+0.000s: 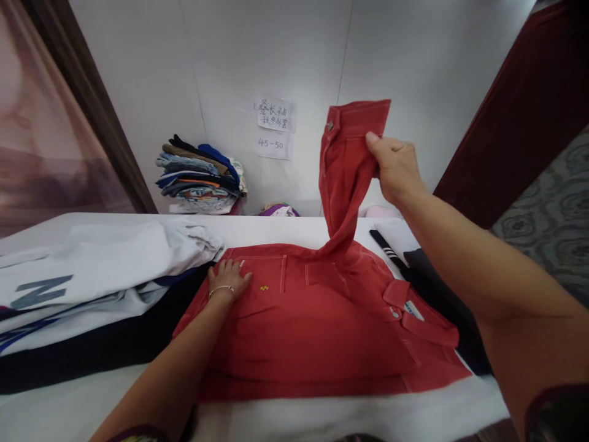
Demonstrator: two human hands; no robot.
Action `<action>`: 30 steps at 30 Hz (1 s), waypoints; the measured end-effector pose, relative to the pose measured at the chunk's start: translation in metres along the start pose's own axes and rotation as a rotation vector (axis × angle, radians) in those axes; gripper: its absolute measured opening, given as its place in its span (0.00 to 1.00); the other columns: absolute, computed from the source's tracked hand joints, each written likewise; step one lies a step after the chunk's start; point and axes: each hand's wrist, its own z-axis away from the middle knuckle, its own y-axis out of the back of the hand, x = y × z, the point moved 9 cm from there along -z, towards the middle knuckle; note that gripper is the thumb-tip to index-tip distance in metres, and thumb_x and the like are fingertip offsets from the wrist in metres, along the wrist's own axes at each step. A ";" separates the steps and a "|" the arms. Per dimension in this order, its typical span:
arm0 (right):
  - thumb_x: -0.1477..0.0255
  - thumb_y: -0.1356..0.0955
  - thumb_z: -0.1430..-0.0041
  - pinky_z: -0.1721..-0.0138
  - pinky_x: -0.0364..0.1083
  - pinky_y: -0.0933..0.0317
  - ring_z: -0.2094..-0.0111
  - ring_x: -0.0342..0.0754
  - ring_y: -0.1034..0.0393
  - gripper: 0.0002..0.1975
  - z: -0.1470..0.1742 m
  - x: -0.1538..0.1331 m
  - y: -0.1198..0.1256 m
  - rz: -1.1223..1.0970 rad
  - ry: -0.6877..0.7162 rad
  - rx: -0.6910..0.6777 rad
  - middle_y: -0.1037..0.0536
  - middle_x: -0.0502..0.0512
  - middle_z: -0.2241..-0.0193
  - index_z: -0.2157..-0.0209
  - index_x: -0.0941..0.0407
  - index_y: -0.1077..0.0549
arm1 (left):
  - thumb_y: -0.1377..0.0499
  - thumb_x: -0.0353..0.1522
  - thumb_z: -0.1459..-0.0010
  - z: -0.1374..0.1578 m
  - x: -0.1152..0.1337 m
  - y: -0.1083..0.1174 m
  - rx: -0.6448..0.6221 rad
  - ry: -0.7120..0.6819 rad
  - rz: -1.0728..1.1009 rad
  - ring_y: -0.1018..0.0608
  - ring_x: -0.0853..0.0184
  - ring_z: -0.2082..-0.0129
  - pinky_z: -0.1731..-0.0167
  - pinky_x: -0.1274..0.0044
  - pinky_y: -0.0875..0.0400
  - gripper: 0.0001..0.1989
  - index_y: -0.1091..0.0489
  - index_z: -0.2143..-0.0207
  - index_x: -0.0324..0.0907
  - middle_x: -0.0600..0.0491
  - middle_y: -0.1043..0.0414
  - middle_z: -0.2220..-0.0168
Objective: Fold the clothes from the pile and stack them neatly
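A red jacket with white stitching lies across the white table, its collar toward the right. My right hand is raised above the far side and pinches one sleeve near its buttoned cuff. That sleeve hangs down, twisted, from the hand to the jacket. Flat on the jacket's far left part rests my left hand, fingers stretched out and a bracelet at the wrist. A small yellow mark sits on the cloth just right of it.
White and black garments are heaped on the left of the table. Dark clothing lies at the right. Behind stands a stack of folded clothes, near paper notes on the wall.
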 end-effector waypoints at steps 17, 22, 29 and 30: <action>0.81 0.35 0.49 0.46 0.52 0.40 0.47 0.52 0.34 0.28 0.215 0.131 -0.079 0.537 -0.245 -0.936 0.27 0.51 0.48 0.47 0.47 0.30 | 0.56 0.47 0.42 0.005 0.005 0.004 -0.010 -0.002 0.060 0.47 0.52 0.36 0.42 0.53 0.56 0.31 0.40 0.41 0.41 0.41 0.43 0.38; 0.82 0.34 0.53 0.47 0.50 0.40 0.47 0.54 0.35 0.33 0.244 0.156 -0.119 0.567 -0.155 -1.209 0.31 0.56 0.45 0.43 0.52 0.35 | 0.55 0.46 0.42 0.004 0.004 0.003 0.010 0.000 0.052 0.46 0.52 0.37 0.42 0.54 0.55 0.30 0.39 0.42 0.40 0.41 0.42 0.39; 0.80 0.39 0.45 0.59 0.48 0.37 0.62 0.48 0.32 0.14 0.230 0.096 -0.088 0.349 0.161 -0.848 0.25 0.55 0.66 0.64 0.53 0.24 | 0.55 0.46 0.43 0.004 0.003 0.002 -0.011 0.003 0.061 0.47 0.53 0.36 0.41 0.53 0.56 0.31 0.40 0.41 0.40 0.41 0.43 0.38; 0.79 0.39 0.44 0.59 0.48 0.37 0.63 0.47 0.32 0.14 0.223 0.093 -0.060 0.306 0.124 -0.681 0.25 0.54 0.67 0.64 0.53 0.24 | 0.55 0.46 0.43 0.004 0.003 0.003 -0.012 0.004 0.063 0.47 0.53 0.36 0.41 0.53 0.56 0.31 0.39 0.42 0.40 0.41 0.43 0.38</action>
